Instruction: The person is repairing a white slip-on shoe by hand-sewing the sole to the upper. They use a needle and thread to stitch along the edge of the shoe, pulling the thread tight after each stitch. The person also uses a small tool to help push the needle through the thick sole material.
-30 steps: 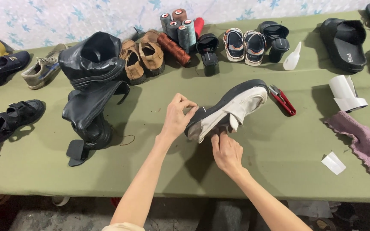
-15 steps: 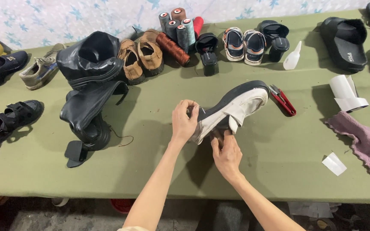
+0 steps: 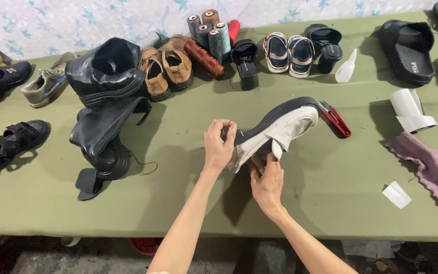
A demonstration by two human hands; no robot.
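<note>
A cream shoe with a thick black sole (image 3: 285, 124) lies on its side in the middle of a green table (image 3: 188, 203), sole facing away from me. My left hand (image 3: 219, 144) grips its heel end. My right hand (image 3: 265, 181) holds the shoe from below, fingers at the strap and opening on the near side. A red thread snipper (image 3: 334, 119) lies on the table just beyond the toe.
Black boots (image 3: 105, 101) are piled at left. Brown loafers (image 3: 166, 68), thread spools (image 3: 211, 33), small sandals (image 3: 287, 50) and black slides (image 3: 409, 48) line the back. A purple rag (image 3: 429, 167) and white paper scrap (image 3: 396, 194) lie at right, a black sandal (image 3: 8, 144) at far left.
My left hand slid a little to the right along the heel; my right hand shifted slightly under the shoe. The shoe stays in about the same place.
</note>
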